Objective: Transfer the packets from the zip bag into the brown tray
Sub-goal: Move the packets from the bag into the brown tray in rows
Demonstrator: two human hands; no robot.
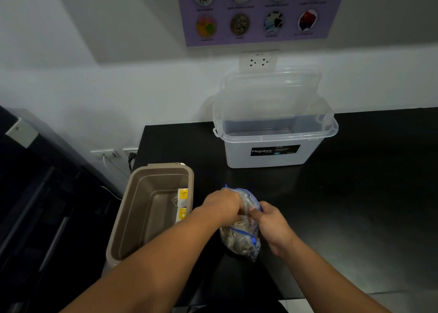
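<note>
The zip bag (pixel 245 246) sits on the black table (pixel 355 194), a bit below the middle of the view, at about 6 o'clock. It is see-through with a blue zip line, and grey packets (pixel 237 242) are bunched up inside it. The left hand (pixel 221 208) comes down on the top of the bag with its fingers curled into the bag's mouth. The fingertips are hidden, so I cannot tell if they hold a packet. The right hand (pixel 272 223) is at 3 o'clock from the bag and pinches the bag's edge between thumb and finger. The brown tray (pixel 132 206) is just beside the bag at 9 o'clock. Two small packets with yellow tags (pixel 183 194) stand against its right wall. At 12 o'clock from the bag, well apart from it, is a clear box (pixel 272 161) with its lid (pixel 270 92) leaning up behind it. A purple poster (pixel 258 11) hangs on the wall above.
</note>
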